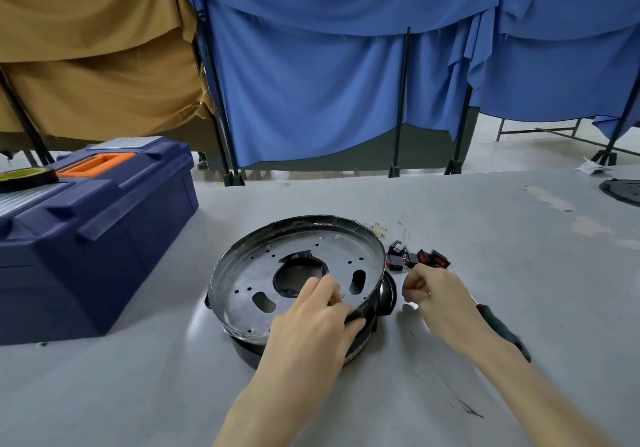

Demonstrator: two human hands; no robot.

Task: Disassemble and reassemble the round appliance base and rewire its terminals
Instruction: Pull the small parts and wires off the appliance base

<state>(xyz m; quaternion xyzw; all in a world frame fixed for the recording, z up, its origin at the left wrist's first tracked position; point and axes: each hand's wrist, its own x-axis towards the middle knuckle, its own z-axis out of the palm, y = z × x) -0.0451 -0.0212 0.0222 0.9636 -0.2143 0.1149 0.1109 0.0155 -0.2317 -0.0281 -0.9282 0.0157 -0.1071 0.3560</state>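
A round metal plate (263,266) with holes and a taped centre opening lies tilted on the black appliance base (384,299) in the middle of the table. My left hand (318,315) grips the plate's near rim, fingers on top and thumb below the edge. My right hand (429,290) hovers just right of the base with curled fingers; whether it pinches something small is unclear. Black rocker switches with red faces (419,259) and thin wires lie just beyond that hand.
A dark blue toolbox (104,245) with an orange handle stands at the left, a tape roll (27,178) on its lid. A green-handled screwdriver (502,330) lies under my right forearm. Another black round part (623,192) sits far right. Cloth-draped screens stand behind the grey table (138,394).
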